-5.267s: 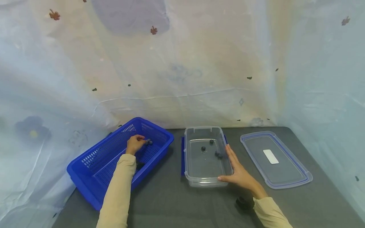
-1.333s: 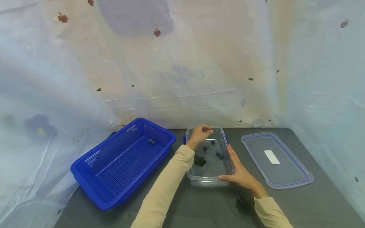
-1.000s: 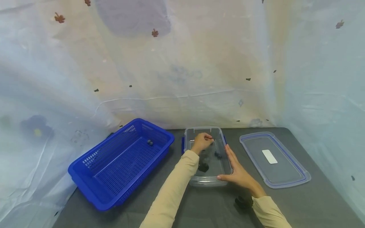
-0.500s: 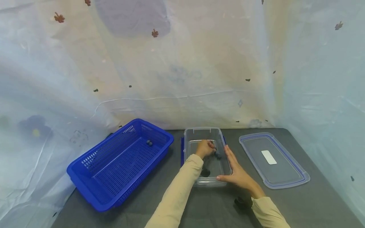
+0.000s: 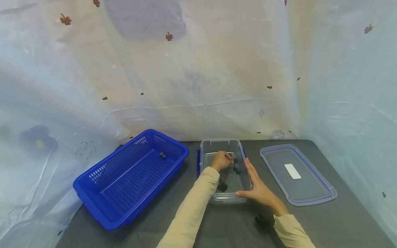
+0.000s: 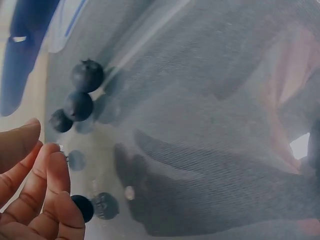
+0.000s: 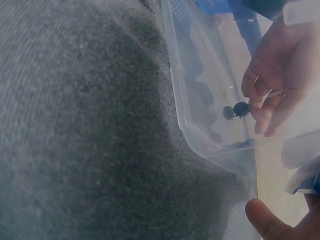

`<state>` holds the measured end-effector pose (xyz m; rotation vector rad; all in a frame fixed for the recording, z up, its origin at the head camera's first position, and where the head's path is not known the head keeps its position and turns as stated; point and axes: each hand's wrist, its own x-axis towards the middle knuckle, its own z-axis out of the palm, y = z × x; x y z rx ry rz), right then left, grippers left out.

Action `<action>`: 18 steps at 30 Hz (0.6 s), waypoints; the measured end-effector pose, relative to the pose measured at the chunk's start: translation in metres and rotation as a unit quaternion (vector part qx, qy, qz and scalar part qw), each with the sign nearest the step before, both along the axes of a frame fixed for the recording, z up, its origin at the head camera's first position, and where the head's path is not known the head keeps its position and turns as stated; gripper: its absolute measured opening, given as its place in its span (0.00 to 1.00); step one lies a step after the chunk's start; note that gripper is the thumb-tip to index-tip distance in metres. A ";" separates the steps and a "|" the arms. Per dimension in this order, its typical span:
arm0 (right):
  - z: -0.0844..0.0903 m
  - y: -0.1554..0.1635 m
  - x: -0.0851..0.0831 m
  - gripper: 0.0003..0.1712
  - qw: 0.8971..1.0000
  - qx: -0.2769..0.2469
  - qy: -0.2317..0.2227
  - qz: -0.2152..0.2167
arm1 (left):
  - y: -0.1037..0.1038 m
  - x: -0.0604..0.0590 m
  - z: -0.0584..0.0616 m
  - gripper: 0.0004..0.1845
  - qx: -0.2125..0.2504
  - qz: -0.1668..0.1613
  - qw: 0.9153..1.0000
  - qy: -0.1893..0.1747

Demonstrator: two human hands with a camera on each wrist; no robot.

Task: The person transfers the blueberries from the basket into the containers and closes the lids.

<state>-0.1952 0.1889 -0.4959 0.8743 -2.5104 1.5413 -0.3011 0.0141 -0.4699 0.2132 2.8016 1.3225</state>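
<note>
Small, round, dark blueberry (image 6: 82, 207); matte skin; left hand (image 5: 221, 160) pinching.

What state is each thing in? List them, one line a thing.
Clear container: open, lid off, upright on the table, several blueberries inside.
Lid: off, lying flat to the container's right.
Blue basket: upright, two blueberries left at its far end.
Blueberry: at the left fingers' tips, low in the container.
Left hand: inside the container, fingers curled.
Right hand: flat against the container's right side.

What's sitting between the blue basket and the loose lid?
The clear container, with blueberries and the left hand inside, in the head view.
</note>
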 end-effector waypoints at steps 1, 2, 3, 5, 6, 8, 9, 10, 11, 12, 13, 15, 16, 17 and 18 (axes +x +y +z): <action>0.000 0.000 0.000 0.70 1.000 0.001 -0.001 0.000 | -0.001 0.000 0.001 0.05 0.006 0.001 1.000 0.003; 0.000 0.000 0.000 0.70 1.000 0.001 -0.001 0.000 | -0.002 0.000 0.003 0.06 0.016 0.002 1.000 0.003; -0.001 0.000 0.000 0.70 1.000 0.002 -0.002 -0.001 | -0.003 -0.001 0.005 0.05 0.022 0.003 1.000 0.004; -0.001 0.000 0.000 0.70 1.000 0.001 -0.002 -0.001 | -0.006 -0.001 0.009 0.05 0.032 0.007 0.999 0.006; -0.001 0.000 0.000 0.70 1.000 0.000 -0.001 -0.001 | -0.007 -0.002 0.011 0.05 0.038 0.007 0.999 0.007; -0.001 0.000 0.000 0.70 1.000 -0.001 0.001 -0.002 | -0.010 -0.002 0.017 0.06 0.055 0.000 0.999 0.002; -0.001 0.000 0.000 0.70 1.000 0.000 0.001 -0.002 | -0.012 -0.002 0.020 0.06 0.066 -0.005 0.998 -0.002; -0.001 0.001 -0.001 0.70 1.000 -0.001 0.001 -0.002 | -0.014 -0.001 0.023 0.06 0.081 -0.012 0.997 -0.009; -0.001 0.001 -0.001 0.70 1.000 -0.001 0.001 -0.002 | -0.015 -0.001 0.026 0.07 0.096 -0.018 0.995 -0.016; -0.001 0.001 -0.001 0.70 1.000 -0.002 0.001 -0.001 | -0.018 -0.001 0.029 0.08 0.107 -0.026 0.994 -0.022; -0.001 0.001 -0.001 0.70 1.000 -0.002 0.001 0.000 | -0.019 -0.001 0.032 0.09 0.122 -0.035 0.992 -0.029; -0.002 0.001 -0.001 0.70 1.000 -0.003 -0.002 0.001 | -0.023 -0.001 0.037 0.11 0.151 -0.050 0.986 -0.041; -0.002 0.001 -0.001 0.70 1.000 -0.004 -0.001 0.002 | -0.026 -0.002 0.040 0.12 0.159 -0.056 0.985 -0.043; -0.002 0.001 -0.001 0.70 1.000 -0.005 -0.001 0.002 | -0.028 -0.002 0.042 0.12 0.164 -0.062 0.984 -0.044; -0.002 0.001 -0.001 0.70 1.000 -0.005 0.000 0.001 | -0.030 -0.003 0.045 0.13 0.168 -0.067 0.982 -0.045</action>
